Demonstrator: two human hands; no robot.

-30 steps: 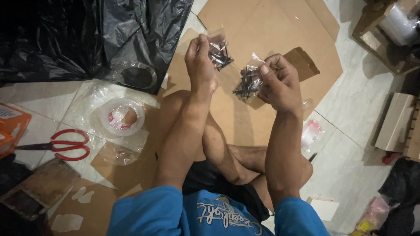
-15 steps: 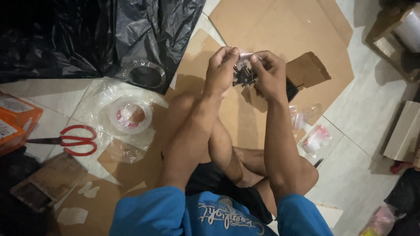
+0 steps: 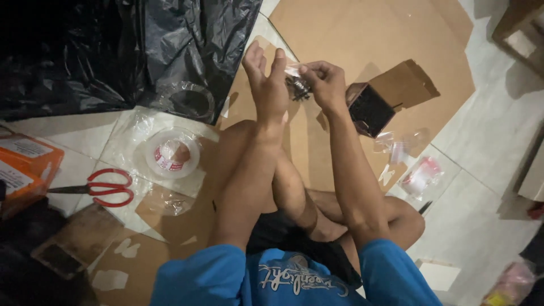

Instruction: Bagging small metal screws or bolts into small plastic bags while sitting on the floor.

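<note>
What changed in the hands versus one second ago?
The left hand and right hand, apart a second ago with a bag each, have closed together on one small clear plastic bag of dark metal parts. The red-handled scissors, clear tape roll and black plastic sheet lie as before.

Person's sitting cross-legged on the floor [image 3: 476, 226], both hands up over a flattened cardboard sheet [image 3: 362, 34]. The left hand [image 3: 269, 88] and right hand [image 3: 324, 85] are pinching a small clear bag [image 3: 297, 85] of dark bits between them. A small dark box [image 3: 369, 109] is sitting just right of them. Red scissors [image 3: 105, 188] and a tape roll [image 3: 171, 153] are lying off to the left, near a black plastic bag [image 3: 113, 51].
</note>
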